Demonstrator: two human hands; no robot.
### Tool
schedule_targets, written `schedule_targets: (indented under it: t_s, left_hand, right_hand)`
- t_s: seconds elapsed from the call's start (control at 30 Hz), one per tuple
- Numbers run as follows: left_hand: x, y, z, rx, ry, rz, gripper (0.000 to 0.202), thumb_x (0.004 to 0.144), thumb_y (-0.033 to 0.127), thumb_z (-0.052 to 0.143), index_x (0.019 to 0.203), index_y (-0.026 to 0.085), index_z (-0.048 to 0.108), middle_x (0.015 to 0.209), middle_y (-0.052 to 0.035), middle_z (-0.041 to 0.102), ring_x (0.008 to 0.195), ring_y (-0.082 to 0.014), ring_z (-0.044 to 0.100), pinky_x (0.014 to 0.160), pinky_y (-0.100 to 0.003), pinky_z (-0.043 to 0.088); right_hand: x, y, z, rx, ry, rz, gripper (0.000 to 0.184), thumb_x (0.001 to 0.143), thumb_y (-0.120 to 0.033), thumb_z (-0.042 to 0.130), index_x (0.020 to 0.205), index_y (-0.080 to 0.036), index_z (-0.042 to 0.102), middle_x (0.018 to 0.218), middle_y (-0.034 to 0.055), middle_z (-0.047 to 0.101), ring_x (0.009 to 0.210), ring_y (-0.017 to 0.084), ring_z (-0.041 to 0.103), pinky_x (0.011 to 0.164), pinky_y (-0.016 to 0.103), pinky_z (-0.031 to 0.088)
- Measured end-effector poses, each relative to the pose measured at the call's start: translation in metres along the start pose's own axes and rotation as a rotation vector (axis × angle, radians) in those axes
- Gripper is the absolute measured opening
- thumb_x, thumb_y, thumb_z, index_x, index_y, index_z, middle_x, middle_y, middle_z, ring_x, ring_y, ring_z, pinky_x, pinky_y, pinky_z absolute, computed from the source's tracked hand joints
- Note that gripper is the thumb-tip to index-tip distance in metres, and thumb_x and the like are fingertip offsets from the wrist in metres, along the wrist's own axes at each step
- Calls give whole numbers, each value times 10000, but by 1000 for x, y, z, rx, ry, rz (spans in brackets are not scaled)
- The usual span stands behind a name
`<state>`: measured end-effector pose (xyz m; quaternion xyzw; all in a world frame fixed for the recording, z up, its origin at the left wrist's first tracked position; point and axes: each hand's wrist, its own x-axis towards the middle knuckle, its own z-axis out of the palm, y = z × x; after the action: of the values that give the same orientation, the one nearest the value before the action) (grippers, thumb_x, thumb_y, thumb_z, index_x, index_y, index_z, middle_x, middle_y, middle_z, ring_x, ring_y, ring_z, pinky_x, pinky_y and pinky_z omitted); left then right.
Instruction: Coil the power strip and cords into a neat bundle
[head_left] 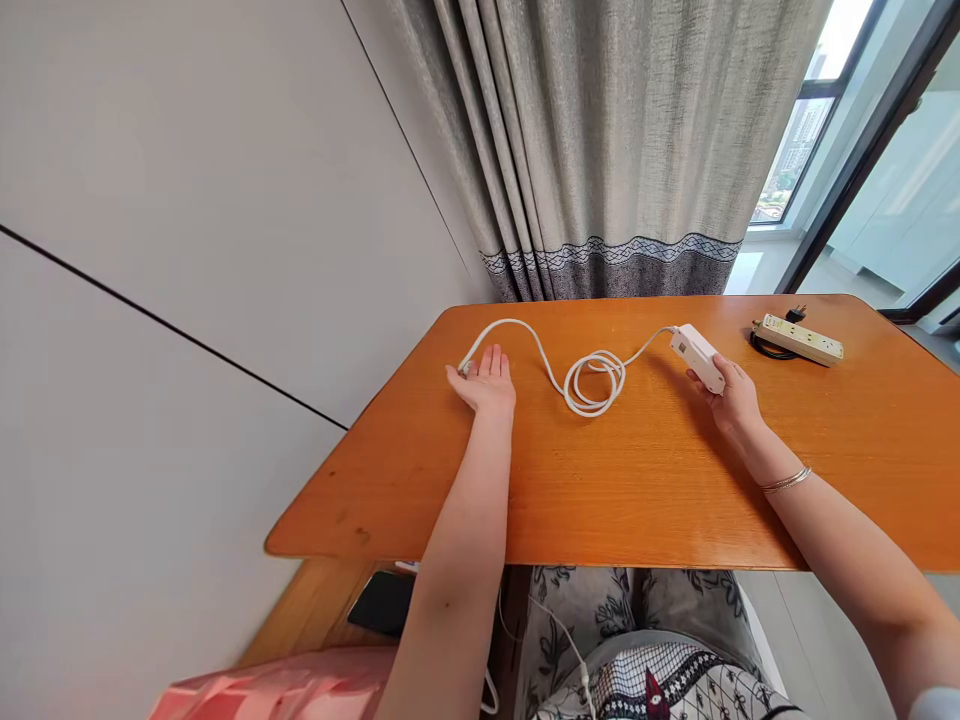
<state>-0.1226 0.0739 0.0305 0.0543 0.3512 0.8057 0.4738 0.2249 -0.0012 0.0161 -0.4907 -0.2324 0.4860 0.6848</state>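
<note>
My right hand (733, 397) is wrapped round one end of a white power strip (696, 357), lifting it at a tilt over the table. A white cord (551, 370) runs from the strip's far end, lies in a loose coil on the tabletop, then arcs leftward. My left hand (489, 385) rests palm up with its fingers stretched out, beside the cord's left end. The plug (464, 369) there shows only partly between the thumb and the fingers. I cannot tell whether it touches the skin.
A second, cream power strip (802, 340) with a black cord lies at the back right of the wooden table (600, 500). Behind stands a grey curtain (622, 150); a white wall (187, 300) is on the left. Below the front edge lies a dark phone-like object (381, 603).
</note>
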Motion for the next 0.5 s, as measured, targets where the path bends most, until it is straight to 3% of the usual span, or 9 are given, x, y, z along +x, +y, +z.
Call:
schedule_targets:
  t_s: [0.1,0.2,0.33,0.5]
  left_hand:
    - [-5,-2,2,95,-106,71,571,942,676,271,1232,254,523,1323,-142,631,1178,-217,688,927,-310,538]
    - [-13,-12,6,229,-222,88,507,942,656,341,1065,232,592,1204,-125,685,958,-192,721,810,-280,522]
    - [-25,-31,10,476,-354,109,186,871,366,630,975,220,578,1001,-46,722,615,-90,605,647,-218,459]
    - [-28,-46,6,839,-406,53,324,801,143,706,1085,212,565,1065,-33,707,592,-71,600,572,-206,440]
  right_hand:
    - [1,2,-1,-10,-19,-2,304,793,-385,757,989,-220,594,1084,58,710,827,161,740,555,197,588]
    - [1,2,-1,-5,-4,8,278,800,-374,747,975,-225,591,1081,51,709,809,153,739,543,189,582]
    - [0,1,1,24,3,31,254,808,-346,728,993,-217,611,1053,51,715,783,146,738,524,176,570]
    - [1,0,2,48,26,66,220,831,-327,697,1002,-215,617,1028,47,721,764,136,735,510,162,564]
